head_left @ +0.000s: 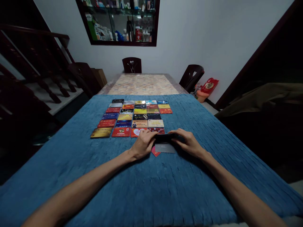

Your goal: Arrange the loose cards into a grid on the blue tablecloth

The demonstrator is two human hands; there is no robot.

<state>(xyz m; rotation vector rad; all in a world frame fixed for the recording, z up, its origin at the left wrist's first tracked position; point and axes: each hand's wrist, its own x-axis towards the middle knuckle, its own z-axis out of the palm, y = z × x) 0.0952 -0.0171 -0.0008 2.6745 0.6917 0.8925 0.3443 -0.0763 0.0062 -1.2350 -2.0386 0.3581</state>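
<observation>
My left hand point(143, 145) and my right hand point(187, 143) pinch the two ends of a black card point(164, 137), tilted up between them. Under it, a grey card point(165, 148) lies on the blue cloth point(132, 189), partly covering a red card point(155, 152). Just beyond my hands, many colourful plastic cards lie in columns side by side, among them a gold card point(101, 132) at the near left and a red card with a picture point(121, 132). My left fingers partly hide a red card with a white heart point(137, 132).
The blue cloth covers the near part of a table whose patterned top point(144, 83) shows behind. Dark wooden chairs point(132, 65) stand around it. A stair railing point(35, 60) is at left. On the right, a red bag point(209, 85) rests on an orange bin point(202, 96).
</observation>
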